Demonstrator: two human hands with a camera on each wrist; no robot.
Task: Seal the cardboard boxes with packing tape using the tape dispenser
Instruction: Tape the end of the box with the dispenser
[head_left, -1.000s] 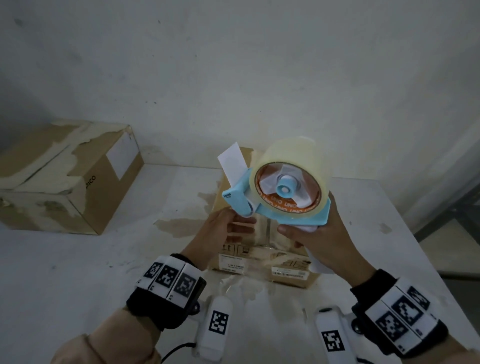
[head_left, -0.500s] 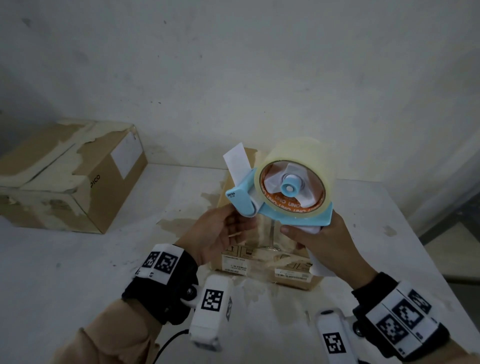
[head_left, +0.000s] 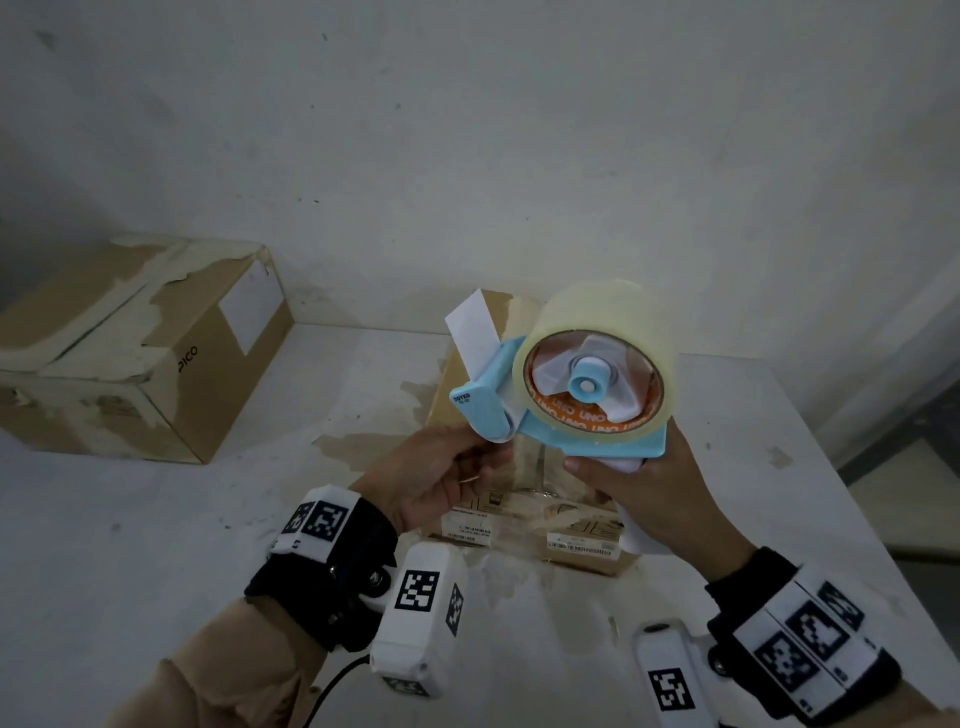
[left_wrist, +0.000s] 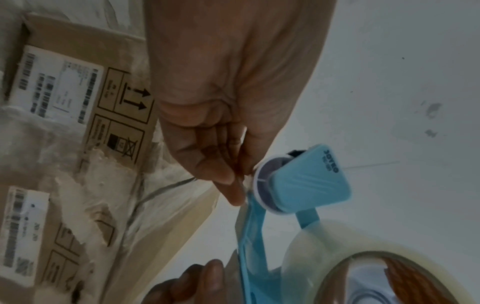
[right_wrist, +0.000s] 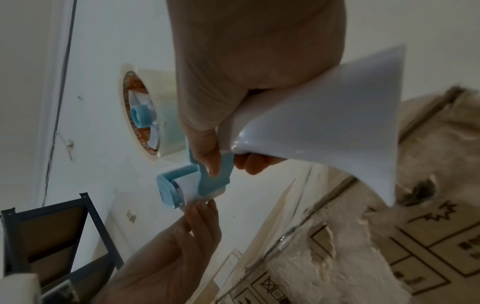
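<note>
My right hand (head_left: 618, 473) grips the white handle (right_wrist: 337, 123) of a light-blue tape dispenser (head_left: 488, 410) and holds it up over a small cardboard box (head_left: 582, 545). A roll of clear tape (head_left: 597, 332) sits on its hub. My left hand (head_left: 485, 452) has its thumb and fingers pinched together at the front roller (left_wrist: 262, 185), on the tape's loose end. The wrist views show the same pinch by the left hand (left_wrist: 233, 181) (right_wrist: 205, 207) and the right hand (right_wrist: 215, 160) around the handle. A white flap (head_left: 472, 332) sticks up from the dispenser's front.
A larger worn cardboard box (head_left: 140, 353) stands at the back left of the white table (head_left: 156, 519), against the wall. The small box carries labels and torn tape remains. A dark shelf frame (right_wrist: 52, 236) stands off the table's right side.
The left wrist has turned and its fingers have closed in at the roller. The dispenser has risen slightly and stays in the right hand.
</note>
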